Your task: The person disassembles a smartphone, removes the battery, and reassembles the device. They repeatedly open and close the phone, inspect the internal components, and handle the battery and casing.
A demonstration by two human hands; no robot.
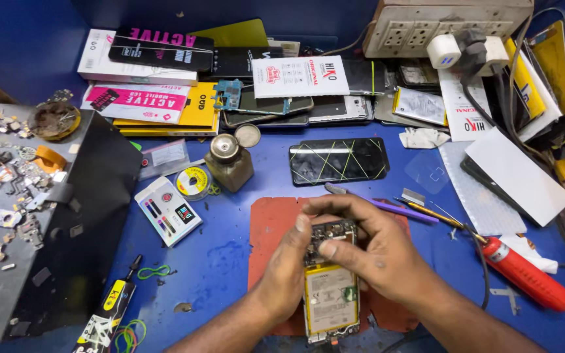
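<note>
Two hands, left hand [287, 261] and right hand [367, 245], met over one opened phone [329, 287] at lower centre. One taped phone [339, 161] lay above, one red-handled tool [526, 275] at right, one brass bottle [229, 163] (lid beside it), one solder reel [193, 180].

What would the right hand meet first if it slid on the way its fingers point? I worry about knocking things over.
The right hand points left across the opened phone. It would meet the left hand's fingers first, which press on the same phone; depth is unclear.
</note>
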